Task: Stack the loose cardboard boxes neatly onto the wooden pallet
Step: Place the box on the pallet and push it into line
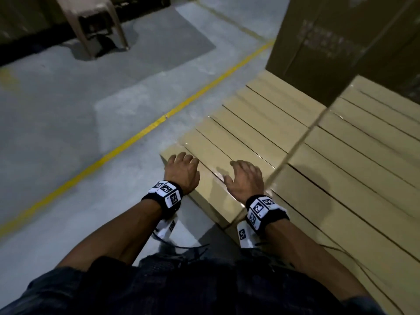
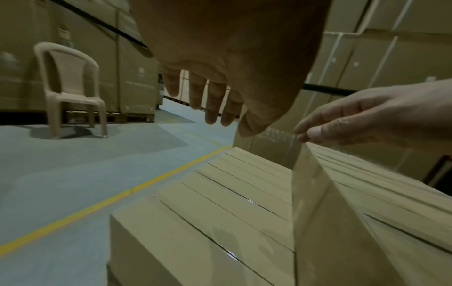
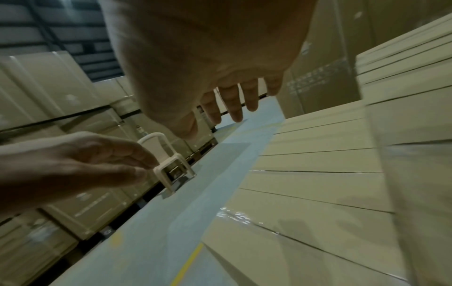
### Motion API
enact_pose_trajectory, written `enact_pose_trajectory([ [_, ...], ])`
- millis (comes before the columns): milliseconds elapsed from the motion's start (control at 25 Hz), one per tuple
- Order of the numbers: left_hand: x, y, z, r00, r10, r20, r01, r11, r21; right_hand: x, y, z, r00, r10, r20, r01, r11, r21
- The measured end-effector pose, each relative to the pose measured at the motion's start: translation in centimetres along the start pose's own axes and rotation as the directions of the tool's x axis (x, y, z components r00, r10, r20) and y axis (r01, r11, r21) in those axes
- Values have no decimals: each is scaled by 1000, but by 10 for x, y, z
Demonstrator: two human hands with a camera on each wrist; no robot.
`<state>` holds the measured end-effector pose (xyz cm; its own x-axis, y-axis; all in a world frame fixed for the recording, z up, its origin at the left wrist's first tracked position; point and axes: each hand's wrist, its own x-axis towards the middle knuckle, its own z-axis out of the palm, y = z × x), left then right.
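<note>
Beneath your hands lies a tight row of flat tan cardboard boxes, laid edge to edge, likely so the layer stays level. Your left hand and right hand hover just above the nearest box, fingers loosely spread, holding nothing.

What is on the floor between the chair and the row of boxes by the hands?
Only a yellow line painted on bare grey floor lies between the chair and the boxes, seen in the head view.
</note>
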<state>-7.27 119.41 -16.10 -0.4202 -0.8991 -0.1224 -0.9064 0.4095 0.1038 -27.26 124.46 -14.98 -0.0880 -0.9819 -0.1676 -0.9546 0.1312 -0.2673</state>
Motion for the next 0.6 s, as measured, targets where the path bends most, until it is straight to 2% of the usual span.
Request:
enact_pose_trajectory([
  [80, -8, -57, -8, 996, -62, -68, 60, 998, -28, 28, -56, 7, 997, -74, -14, 74, 997, -1],
  [240, -36, -168, -20, 965, -233, -121, 227, 972, -66, 78, -175, 22, 969, -245, 21, 246, 969, -16],
  [360, -70, -240, -24, 894, -411, -177, 400, 912, -93, 104, -266, 37, 908, -408, 89, 412, 911, -25],
  [440, -92, -282, -25, 822, -535, -196, 521, 845, -122, 120, -322, 51, 849, -517, 106, 521, 854, -8],
  [600, -142, -362, -26, 596, -781, -188, 753, 624, -208, 148, -443, 84, 662, -727, 181, 738, 675, 15],
])
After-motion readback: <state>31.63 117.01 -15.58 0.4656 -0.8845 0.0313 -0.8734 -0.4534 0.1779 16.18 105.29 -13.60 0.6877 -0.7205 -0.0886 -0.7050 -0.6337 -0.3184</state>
